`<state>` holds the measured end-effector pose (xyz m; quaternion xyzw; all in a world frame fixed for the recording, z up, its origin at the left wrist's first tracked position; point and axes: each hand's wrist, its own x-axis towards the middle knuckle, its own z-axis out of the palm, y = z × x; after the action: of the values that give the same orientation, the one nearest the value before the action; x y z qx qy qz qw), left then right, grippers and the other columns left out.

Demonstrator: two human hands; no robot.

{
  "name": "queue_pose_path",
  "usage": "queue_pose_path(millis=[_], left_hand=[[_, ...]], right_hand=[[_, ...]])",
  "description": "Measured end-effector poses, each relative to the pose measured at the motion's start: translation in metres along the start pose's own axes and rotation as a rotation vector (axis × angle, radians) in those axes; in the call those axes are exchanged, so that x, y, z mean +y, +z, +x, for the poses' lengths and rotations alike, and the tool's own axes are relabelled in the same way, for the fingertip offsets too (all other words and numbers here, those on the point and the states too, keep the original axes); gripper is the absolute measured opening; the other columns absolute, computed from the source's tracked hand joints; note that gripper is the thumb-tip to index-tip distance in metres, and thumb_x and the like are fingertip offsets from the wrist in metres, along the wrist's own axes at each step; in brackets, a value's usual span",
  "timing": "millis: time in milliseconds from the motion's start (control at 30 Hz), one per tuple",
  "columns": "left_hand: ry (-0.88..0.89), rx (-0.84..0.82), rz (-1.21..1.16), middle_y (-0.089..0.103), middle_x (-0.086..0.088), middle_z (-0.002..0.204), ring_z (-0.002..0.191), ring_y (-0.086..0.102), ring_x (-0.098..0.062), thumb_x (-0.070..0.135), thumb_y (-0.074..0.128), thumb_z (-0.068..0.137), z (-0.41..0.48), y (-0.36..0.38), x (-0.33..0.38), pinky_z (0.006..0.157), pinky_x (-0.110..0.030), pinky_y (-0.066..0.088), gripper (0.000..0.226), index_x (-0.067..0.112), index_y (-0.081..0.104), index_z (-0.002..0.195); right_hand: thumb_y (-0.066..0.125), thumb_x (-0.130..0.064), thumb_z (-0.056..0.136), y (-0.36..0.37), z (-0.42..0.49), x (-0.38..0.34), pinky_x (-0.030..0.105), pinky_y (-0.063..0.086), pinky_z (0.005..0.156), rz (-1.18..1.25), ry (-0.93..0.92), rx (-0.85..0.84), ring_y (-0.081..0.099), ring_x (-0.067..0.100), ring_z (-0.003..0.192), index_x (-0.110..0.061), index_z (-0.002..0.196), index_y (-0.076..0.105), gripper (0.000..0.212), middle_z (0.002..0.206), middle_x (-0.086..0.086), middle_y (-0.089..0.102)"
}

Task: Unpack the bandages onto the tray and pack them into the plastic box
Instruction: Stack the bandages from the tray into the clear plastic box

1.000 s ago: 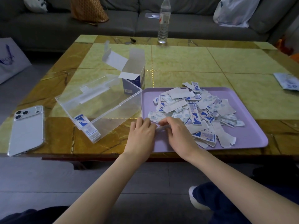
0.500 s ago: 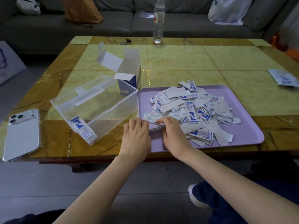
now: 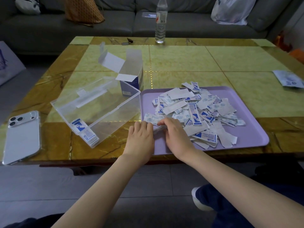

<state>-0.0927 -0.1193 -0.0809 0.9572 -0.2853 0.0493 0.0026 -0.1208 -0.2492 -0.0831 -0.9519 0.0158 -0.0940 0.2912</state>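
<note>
Step in hand: packing, judging by the layout. Unpacking looks done: carton (image 3: 131, 76) stands open behind the tray's (image 3: 246, 134) far-left corner, and the bandage pile (image 3: 194, 109) sits loose mid-tray.

Both hands are at the tray's near-left corner with a small stack (image 3: 157, 129) between them.
- Right hand (image 3: 176, 134): fingers curled over the stack, pinching it.
- Left hand (image 3: 141, 137): fingers near flat, tips at the stack's left end. Thumb is hidden, so can't tell if it grips or only butts the end.

This reads as squaring up a batch.

Plastic box (image 3: 97, 109) is just left of the tray, tilted, open side up. One packed bundle (image 3: 87, 134) stands in its near corner and the rest is free.

Next move, as a guess: lift the squared stack left off the tray and set it on edge against that bundle. It needs a firm pinch so the slick wrappers don't fan out. Most of the pile is yet to go.
</note>
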Motion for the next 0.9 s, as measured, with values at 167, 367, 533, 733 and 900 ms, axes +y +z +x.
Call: queue_pose_path(millis=[167, 367, 533, 733, 900], left_hand=[[0.014, 0.002, -0.019, 0.047, -0.004, 0.119, 0.106, 0.038, -0.025, 0.014, 0.044, 0.089, 0.001, -0.004, -0.003, 0.084, -0.032, 0.026, 0.024, 0.016, 0.036, 0.112], [-0.011, 0.064, -0.077, 0.055, -0.001, 0.107, 0.099, 0.046, -0.023, 0.008, 0.041, 0.092, 0.003, -0.02, -0.006, 0.082, -0.03, 0.029, 0.026, 0.017, 0.034, 0.116], [-0.04, 0.115, -0.336, 0.061, -0.004, 0.099, 0.088, 0.055, -0.026, 0.013, 0.036, 0.098, 0.004, -0.039, -0.014, 0.07, -0.029, 0.03, 0.008, 0.017, 0.039, 0.105], [-0.091, 0.244, -0.538, 0.056, -0.003, 0.08, 0.074, 0.05, -0.027, 0.025, 0.036, 0.1, 0.004, -0.071, -0.035, 0.06, -0.034, 0.025, 0.011, 0.019, 0.04, 0.092], [-0.125, 0.318, -0.547, 0.061, -0.003, 0.078, 0.073, 0.054, -0.028, 0.015, 0.045, 0.094, 0.001, -0.087, -0.059, 0.057, -0.034, 0.027, 0.006, 0.017, 0.051, 0.096]], right_hand=[[0.045, -0.001, 0.092, -0.006, 0.0, -0.002, 0.021, 0.034, 0.086, -0.034, 0.01, -0.001, 0.045, 0.018, 0.107, -0.009, 0.111, 0.058, 0.025, 0.112, 0.005, 0.055], [0.047, 0.006, 0.09, -0.021, 0.004, -0.005, 0.027, 0.041, 0.078, -0.04, -0.018, -0.001, 0.054, 0.023, 0.096, -0.006, 0.114, 0.054, 0.028, 0.11, 0.008, 0.053], [0.046, 0.004, 0.092, -0.032, 0.005, -0.01, 0.018, 0.035, 0.072, 0.015, -0.042, -0.03, 0.051, 0.012, 0.079, -0.006, 0.116, 0.053, 0.028, 0.098, 0.002, 0.051], [0.05, -0.01, 0.095, -0.041, 0.012, -0.024, 0.015, 0.047, 0.069, 0.165, -0.06, -0.047, 0.062, 0.007, 0.072, -0.009, 0.104, 0.059, 0.013, 0.08, -0.001, 0.064], [0.054, -0.012, 0.093, -0.048, 0.025, -0.055, 0.02, 0.048, 0.072, 0.204, -0.157, 0.054, 0.063, 0.014, 0.083, -0.009, 0.106, 0.062, 0.016, 0.091, 0.002, 0.067]])
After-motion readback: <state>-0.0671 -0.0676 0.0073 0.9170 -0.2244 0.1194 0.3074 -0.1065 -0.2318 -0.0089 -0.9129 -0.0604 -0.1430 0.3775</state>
